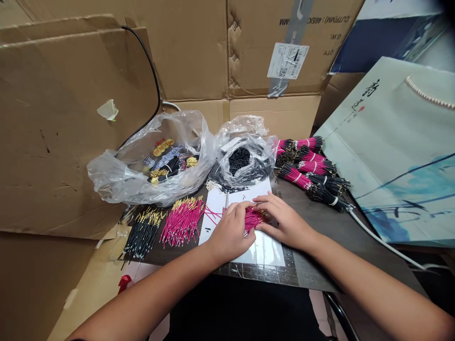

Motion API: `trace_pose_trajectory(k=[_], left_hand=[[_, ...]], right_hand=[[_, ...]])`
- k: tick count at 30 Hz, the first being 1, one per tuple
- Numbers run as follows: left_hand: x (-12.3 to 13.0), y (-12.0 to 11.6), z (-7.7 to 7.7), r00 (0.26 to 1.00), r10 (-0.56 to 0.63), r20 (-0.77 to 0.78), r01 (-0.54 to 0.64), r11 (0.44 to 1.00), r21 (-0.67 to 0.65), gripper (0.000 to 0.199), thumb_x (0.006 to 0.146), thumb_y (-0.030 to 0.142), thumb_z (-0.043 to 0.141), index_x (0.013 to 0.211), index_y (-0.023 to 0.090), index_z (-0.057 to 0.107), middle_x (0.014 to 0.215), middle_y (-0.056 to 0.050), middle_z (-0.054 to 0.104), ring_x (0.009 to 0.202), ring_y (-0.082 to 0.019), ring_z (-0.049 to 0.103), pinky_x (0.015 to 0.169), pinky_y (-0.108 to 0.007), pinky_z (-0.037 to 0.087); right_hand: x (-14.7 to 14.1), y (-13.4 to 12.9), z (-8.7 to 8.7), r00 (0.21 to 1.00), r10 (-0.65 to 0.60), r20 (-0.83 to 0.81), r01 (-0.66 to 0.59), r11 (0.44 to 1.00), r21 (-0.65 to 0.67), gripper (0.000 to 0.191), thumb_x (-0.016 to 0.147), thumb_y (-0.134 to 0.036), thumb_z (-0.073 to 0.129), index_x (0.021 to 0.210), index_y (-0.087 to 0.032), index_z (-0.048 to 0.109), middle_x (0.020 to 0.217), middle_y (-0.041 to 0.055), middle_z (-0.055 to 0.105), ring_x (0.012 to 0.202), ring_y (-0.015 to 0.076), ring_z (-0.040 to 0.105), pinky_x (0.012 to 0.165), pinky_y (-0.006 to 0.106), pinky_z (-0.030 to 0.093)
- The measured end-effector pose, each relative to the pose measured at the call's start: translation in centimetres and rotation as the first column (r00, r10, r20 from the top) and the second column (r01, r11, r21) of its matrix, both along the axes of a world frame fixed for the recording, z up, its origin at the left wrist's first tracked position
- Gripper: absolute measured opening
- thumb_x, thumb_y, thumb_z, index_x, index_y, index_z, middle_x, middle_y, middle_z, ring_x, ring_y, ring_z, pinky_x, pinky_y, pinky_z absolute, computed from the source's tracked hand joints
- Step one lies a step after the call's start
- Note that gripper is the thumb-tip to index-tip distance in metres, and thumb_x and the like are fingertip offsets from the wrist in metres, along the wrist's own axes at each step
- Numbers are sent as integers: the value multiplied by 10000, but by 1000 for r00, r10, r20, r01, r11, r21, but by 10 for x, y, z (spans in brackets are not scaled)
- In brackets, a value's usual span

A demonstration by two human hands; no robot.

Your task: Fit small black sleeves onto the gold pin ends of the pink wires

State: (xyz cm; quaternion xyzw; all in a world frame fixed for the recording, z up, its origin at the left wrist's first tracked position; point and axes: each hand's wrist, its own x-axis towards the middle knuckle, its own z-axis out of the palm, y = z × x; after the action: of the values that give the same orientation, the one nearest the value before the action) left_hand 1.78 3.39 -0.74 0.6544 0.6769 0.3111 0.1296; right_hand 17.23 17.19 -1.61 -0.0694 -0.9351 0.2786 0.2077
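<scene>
A bunch of pink wires [252, 219] with gold-coloured ends lies between my two hands, over a white sheet of paper [272, 253]. Curled round the bunch's left side is my left hand [232, 232], with its thumb near the front. My right hand [282, 220] cups the right end, thumb in front and fingers behind. Part of the bunch is hidden by my fingers. Left of the paper, a spread pile of pink wires [181, 222] sits beside a pile of black wires [142, 234], both with gold-coloured ends. A few pink wires [212, 214] stray toward my left hand.
At the back stand a clear plastic bag [117, 175] with wire bundles and another bag [261, 161] of small black pieces [239, 160]. Several tied pink and black bundles [313, 166] lie right, beside a large paper bag [401, 156]. Cardboard [192, 52] walls the table [313, 265].
</scene>
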Motion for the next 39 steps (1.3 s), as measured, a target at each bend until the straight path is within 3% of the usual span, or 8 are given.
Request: trace_pose_trajectory(k=[4,7,12,16,27,34,39], left_hand=[[-6,0,2,999,-13,35,13,1000,0,507,824,217,594,1267,207,345,1244,-84,508,1172,-233,490,1023,-422,429],[-10,-1,9,999,-54,-2,54,998,-19,492,843,240,607,1267,212,359,1249,-78,516,1190,-227,487,1039,-416,419],[-14,-4,20,989,-103,-104,97,994,-57,598,840,318,643,1340,208,333,1311,-87,500,1232,-241,458,1066,-425,394],[-14,-6,20,980,-108,-165,87,988,-129,614,866,355,608,1378,185,315,1281,-96,538,1181,-259,489,1020,-442,422],[-11,-6,15,988,-70,-140,55,992,-111,578,908,317,543,1413,200,286,1284,-97,542,1174,-255,495,1003,-432,441],[-10,-6,14,990,-86,-110,75,992,-102,568,909,275,536,1414,222,282,1279,-77,552,1159,-247,498,994,-436,439],[-12,-8,12,978,-159,-134,146,984,-101,530,924,253,508,1407,216,293,1244,-74,571,1145,-239,503,994,-426,431]], right_hand=[[-1,1,0,998,55,-12,-53,994,94,145,872,-313,584,988,-229,608,1238,96,556,1191,241,514,1100,570,324],[-1,-1,2,997,71,-24,-66,988,141,102,880,-272,568,943,-226,636,1217,85,564,1167,225,524,1101,546,335],[-2,-1,3,999,40,-32,-34,983,181,109,885,-262,567,949,-230,651,1171,73,587,1105,212,543,1069,514,378],[-2,-2,3,997,59,-48,-46,972,230,132,895,-249,553,995,-237,637,1157,57,620,1084,205,559,1065,513,382],[-2,-10,10,999,-34,-41,44,966,253,156,896,-224,525,1008,-212,633,1069,81,646,1038,218,571,1011,489,424],[-4,-13,9,1000,12,15,-15,970,241,474,876,-398,559,1286,-170,499,1207,131,596,1132,274,534,1042,531,406],[1,-15,5,997,-5,75,-18,953,302,389,897,-335,531,1245,-160,536,1092,115,637,1034,250,577,1058,517,407]])
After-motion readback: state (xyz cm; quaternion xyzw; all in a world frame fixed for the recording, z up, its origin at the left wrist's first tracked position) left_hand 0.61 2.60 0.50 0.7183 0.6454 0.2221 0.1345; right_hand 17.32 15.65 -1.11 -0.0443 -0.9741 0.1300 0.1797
